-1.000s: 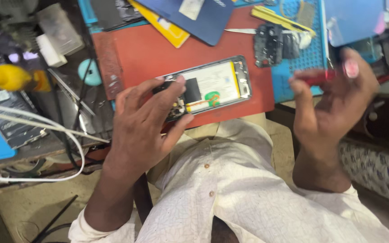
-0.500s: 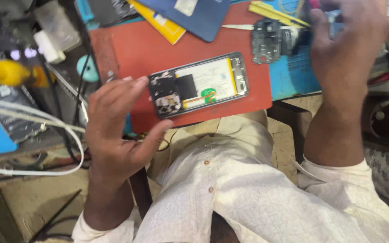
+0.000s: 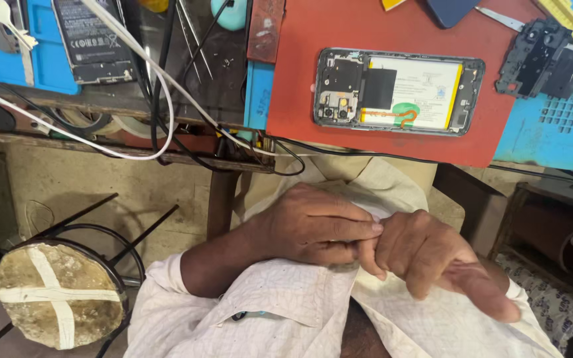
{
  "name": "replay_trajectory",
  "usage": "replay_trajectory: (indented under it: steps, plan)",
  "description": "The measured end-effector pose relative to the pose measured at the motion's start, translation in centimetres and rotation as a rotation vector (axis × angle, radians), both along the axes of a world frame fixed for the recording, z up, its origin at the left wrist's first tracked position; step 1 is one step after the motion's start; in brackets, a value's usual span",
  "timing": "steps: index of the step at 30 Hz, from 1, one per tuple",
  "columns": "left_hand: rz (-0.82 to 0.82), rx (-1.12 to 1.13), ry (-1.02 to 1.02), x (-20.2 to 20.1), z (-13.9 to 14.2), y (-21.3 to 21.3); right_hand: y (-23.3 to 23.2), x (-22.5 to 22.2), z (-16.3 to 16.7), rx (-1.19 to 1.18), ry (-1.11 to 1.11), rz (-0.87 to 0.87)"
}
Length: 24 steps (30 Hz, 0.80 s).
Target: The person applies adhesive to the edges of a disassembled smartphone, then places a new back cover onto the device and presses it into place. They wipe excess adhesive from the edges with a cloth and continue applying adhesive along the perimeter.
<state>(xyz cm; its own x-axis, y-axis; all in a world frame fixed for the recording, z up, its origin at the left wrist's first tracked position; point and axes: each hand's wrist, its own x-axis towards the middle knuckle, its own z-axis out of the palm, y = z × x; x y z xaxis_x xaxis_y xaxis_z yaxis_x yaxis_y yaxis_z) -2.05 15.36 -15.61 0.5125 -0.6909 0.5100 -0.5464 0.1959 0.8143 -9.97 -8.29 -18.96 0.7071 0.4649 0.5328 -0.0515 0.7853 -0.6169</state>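
Our left hand (image 3: 313, 229) and right hand (image 3: 432, 255) pinch a soft white cloth (image 3: 366, 199) together in our lap, below the open phone (image 3: 398, 91); it looks light and floppy, best held by its edge.

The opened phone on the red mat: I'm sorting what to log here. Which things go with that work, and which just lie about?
In hand:
left hand and right hand, fingertips together at the white shirt
opened phone
red mat
black cover part

Lying about:
loose battery
white cable
round stool
blue tray
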Motion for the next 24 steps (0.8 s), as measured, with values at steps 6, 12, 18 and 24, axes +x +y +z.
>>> replay_trajectory:
  steps: [6,12,18,24]
  plan:
    - [-0.021,0.07,-0.11,-0.2,0.7,0.2,-1.1,-1.8,-1.3,0.063,0.006,-0.064]
    - [0.313,0.208,-0.543,3.3,2.7,0.9,-8.3,-1.9,-3.0,-0.116,-0.087,-0.144]
    - [0.511,0.167,-0.324,6.4,2.4,2.5,-16.7,-5.8,-6.8,-0.345,0.129,-0.645]
    - [0.547,0.245,-0.28,6.2,3.1,1.7,-13.4,-7.3,-8.0,-1.759,0.165,-0.859]
